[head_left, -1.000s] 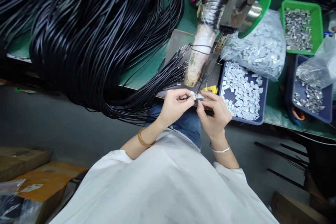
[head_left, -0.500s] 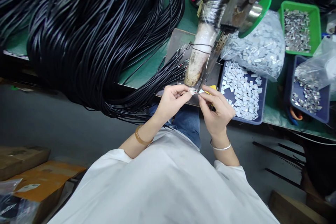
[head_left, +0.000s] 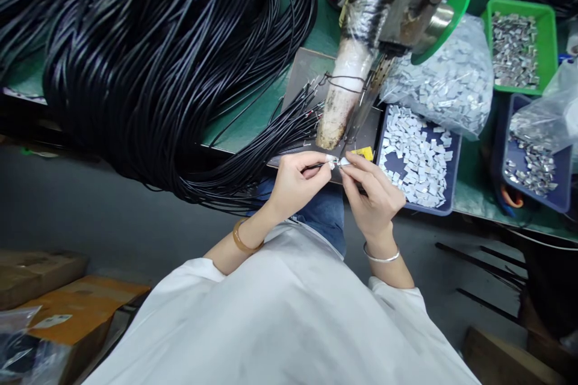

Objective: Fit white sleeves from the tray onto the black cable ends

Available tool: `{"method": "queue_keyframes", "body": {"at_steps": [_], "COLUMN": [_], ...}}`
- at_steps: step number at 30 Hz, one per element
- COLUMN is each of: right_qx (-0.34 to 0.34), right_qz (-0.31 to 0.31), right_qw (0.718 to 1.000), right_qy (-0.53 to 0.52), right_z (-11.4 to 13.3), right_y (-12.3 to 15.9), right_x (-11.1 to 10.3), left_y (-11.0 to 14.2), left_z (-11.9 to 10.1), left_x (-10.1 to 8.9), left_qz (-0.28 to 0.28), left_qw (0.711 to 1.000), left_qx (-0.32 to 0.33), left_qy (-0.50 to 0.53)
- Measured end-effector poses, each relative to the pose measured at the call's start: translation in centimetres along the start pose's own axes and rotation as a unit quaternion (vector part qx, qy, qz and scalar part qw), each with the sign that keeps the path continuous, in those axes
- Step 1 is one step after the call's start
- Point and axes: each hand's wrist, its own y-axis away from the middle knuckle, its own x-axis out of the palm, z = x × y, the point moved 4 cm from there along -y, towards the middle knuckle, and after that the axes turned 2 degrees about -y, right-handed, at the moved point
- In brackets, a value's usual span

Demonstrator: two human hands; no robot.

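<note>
My left hand (head_left: 301, 183) pinches the end of a black cable (head_left: 316, 165), its thumb and forefinger closed. Facing it, my right hand (head_left: 372, 192) is closed on a small pale metal piece (head_left: 344, 161), which meets the cable end between my fingertips. Just above both hands hangs the stained, wrapped tip of a nozzle-like duct (head_left: 334, 126), with a thin metal tool arm beside it. Left of the duct, a bundle of black cables (head_left: 280, 138) lies with stripped ends on a grey plate (head_left: 300, 72). How firmly piece and cable are joined I cannot make out.
Large coils of black cable (head_left: 171, 72) cover the left of the green bench. At right stand a blue tray (head_left: 453, 180) of small plates, a plastic bag (head_left: 451, 78) of similar plates, a green tray (head_left: 548, 42), another blue tray (head_left: 562, 174) and a green-rimmed spool (head_left: 445, 27).
Both hands have come slightly down from the tool tip, which now stands apart from the fingertips. The pale piece and a yellow label behind the right fingers show more.
</note>
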Motion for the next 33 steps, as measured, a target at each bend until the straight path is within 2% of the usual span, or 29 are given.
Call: {"method": "queue_keyframes", "body": {"at_steps": [5, 9, 10, 12, 14, 15, 16, 17, 18, 19, 20, 22, 24, 25, 27, 30, 32, 33], "right_qx": [-0.004, 0.020, 0.028, 0.019, -0.021, -0.044, -0.057, -0.047, -0.014, 0.036, 0.096, 0.193, 0.210, 0.200, 0.170, 0.157, 0.190, 0.209], "right_qz": [0.002, 0.005, -0.020, -0.118, -0.262, -0.332, -0.381, -0.401, -0.388, -0.340, -0.263, -0.094, 0.020, 0.042, 0.021, -0.066, -0.049, -0.016], "right_qw": [1.000, 0.999, 0.999, 0.993, 0.965, 0.942, 0.923, 0.915, 0.920, 0.937, 0.955, 0.969, 0.969, 0.971, 0.982, 0.982, 0.970, 0.966], "right_qy": [-0.017, -0.031, -0.027, -0.005, 0.015, 0.014, 0.002, -0.020, -0.046, -0.073, -0.095, -0.121, -0.131, -0.126, -0.074, 0.082, 0.141, 0.150], "right_z": [0.2, -0.3, -0.6, -1.0, -0.8, -0.6, -0.3, 0.0, 0.2, 0.4, 0.6, 1.0, 1.3, 1.2, 0.4, -2.3, -4.8, -6.1], "right_y": [0.1, 0.6, 0.7, 0.8, 0.9, 0.9, 0.9, 0.8, 0.6, 0.3, 0.2, 0.4, 1.1, 1.3, 1.4, 1.2, 0.8, 0.6], "right_x": [-0.1, -1.4, -2.2, -4.1, -6.3, -7.3, -8.1, -8.5, -8.7, -8.5, -8.0, -6.4, -5.1, -4.7, -4.9, -6.4, -6.9, -6.9], "left_y": [0.4, 1.6, 2.0, 3.1, 4.0, 4.3, 4.3, 4.1, 3.6, 3.0, 2.3, 0.4, -1.7, -2.7, -3.9, -3.4, -1.9, -1.1], "left_z": [0.1, 0.7, 0.8, 1.0, 1.1, 1.1, 1.0, 0.8, 0.5, 0.2, 0.0, -0.4, -0.3, 0.0, 0.5, 0.4, -0.3, -0.8], "left_x": [0.2, 0.4, 0.4, 0.4, 0.1, -0.2, -0.7, -1.3, -2.1, -3.0, -3.8, -5.1, -5.5, -5.5, -5.7, -6.1, -6.0, -5.7], "left_qz": [0.018, 0.086, 0.116, 0.185, 0.230, 0.229, 0.205, 0.160, 0.099, 0.030, -0.039, -0.146, -0.172, -0.160, -0.167, -0.250, -0.290, -0.286], "left_qw": [1.000, 0.996, 0.992, 0.979, 0.965, 0.965, 0.970, 0.980, 0.988, 0.991, 0.988, 0.957, 0.927, 0.923, 0.926, 0.927, 0.925, 0.928], "left_qx": [0.006, -0.014, -0.016, -0.012, -0.007, -0.004, 0.002, 0.013, 0.029, 0.050, 0.073, 0.127, 0.167, 0.173, 0.175, 0.181, 0.193, 0.200], "left_qy": [-0.023, -0.031, -0.043, -0.084, -0.124, -0.131, -0.128, -0.120, -0.113, -0.117, -0.133, -0.215, -0.290, -0.305, -0.290, -0.211, -0.153, -0.128]}}
